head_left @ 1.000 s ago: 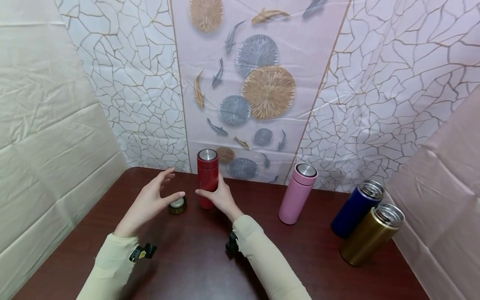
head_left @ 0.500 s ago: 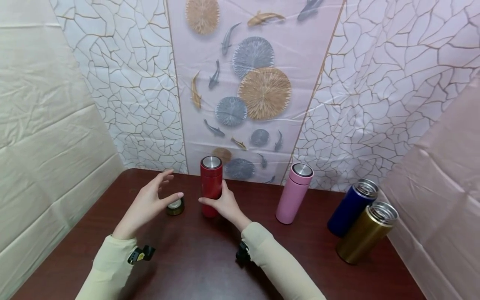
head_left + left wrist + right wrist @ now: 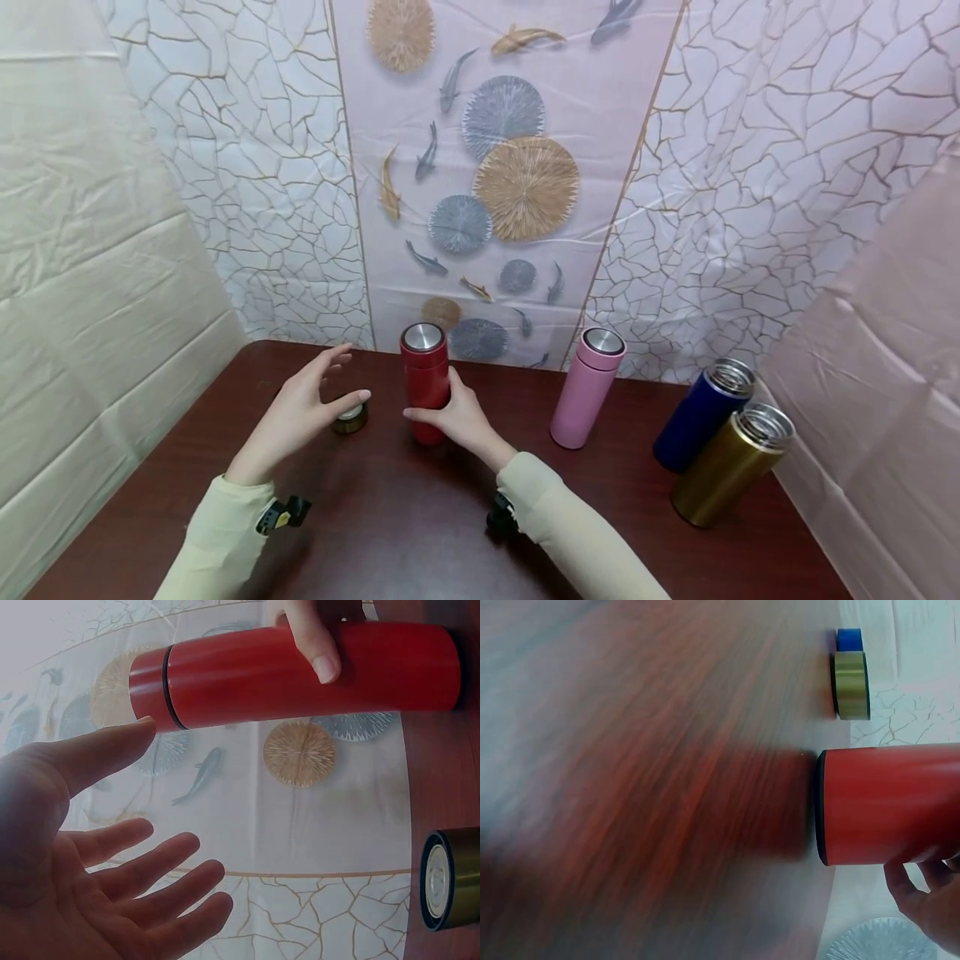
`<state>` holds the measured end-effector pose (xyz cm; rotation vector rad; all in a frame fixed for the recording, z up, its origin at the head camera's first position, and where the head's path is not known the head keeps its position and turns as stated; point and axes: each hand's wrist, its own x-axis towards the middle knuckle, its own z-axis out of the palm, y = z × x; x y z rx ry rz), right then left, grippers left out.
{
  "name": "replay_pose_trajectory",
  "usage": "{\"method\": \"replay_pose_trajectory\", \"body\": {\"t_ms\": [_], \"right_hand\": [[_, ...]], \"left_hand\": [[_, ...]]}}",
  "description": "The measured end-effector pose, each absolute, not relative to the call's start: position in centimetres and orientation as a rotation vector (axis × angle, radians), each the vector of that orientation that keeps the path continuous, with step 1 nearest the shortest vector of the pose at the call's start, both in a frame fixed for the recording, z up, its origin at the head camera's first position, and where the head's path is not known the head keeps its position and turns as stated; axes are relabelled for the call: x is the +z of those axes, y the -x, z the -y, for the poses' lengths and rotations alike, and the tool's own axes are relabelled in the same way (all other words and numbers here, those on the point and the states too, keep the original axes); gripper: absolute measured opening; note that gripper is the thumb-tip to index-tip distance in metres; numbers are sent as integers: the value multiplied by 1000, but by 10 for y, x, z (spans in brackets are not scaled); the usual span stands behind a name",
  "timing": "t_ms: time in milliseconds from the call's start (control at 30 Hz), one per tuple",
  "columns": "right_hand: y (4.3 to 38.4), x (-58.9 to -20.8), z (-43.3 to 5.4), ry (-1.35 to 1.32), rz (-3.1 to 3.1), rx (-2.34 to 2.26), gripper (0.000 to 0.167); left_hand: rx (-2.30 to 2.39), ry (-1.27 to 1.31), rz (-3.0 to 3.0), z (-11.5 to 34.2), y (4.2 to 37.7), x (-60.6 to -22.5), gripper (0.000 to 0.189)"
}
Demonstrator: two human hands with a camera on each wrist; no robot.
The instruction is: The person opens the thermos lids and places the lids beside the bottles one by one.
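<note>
My right hand (image 3: 468, 421) grips a red thermos (image 3: 426, 367) round its lower body, with the thumb across the front. The thermos stands upright, with a steel-topped lid on it. To its left my left hand (image 3: 296, 408) hovers with spread fingers and holds nothing. In the left wrist view its thumb tip overlaps the lid end of the thermos. A gold lid (image 3: 351, 419) lies on the table by the left thumb, partly covered by it in the head view. The right wrist view shows a blue lid (image 3: 849, 640) beyond the gold lid.
A pink thermos (image 3: 587, 392) with its lid on stands right of centre. Farther right, a blue thermos (image 3: 701, 421) and a gold thermos (image 3: 727, 475) stand lidless, side by side. A patterned cloth (image 3: 517, 275) hangs behind the brown table (image 3: 390, 533).
My right hand has brought the red thermos nearer to me and slightly right. The left hand stays in nearly the same spot. The head view has shifted a little.
</note>
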<state>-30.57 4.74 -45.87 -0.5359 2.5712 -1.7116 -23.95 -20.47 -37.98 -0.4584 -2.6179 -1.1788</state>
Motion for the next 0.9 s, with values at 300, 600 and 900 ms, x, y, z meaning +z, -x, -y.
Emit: {"method": "replay_pose_trajectory", "body": {"t_ms": [300, 600, 900], "right_hand": [[284, -448, -72, 580, -2613, -1645, 72], [259, -439, -101, 662, -2622, -1619, 71], [239, -426, -122, 721, -2668, -1585, 69]], "left_hand": [[-1223, 507, 2598, 200, 234, -376, 76], [-1320, 521, 2640, 194, 225, -374, 80], [-1291, 637, 2586, 182, 218, -367, 77]]}}
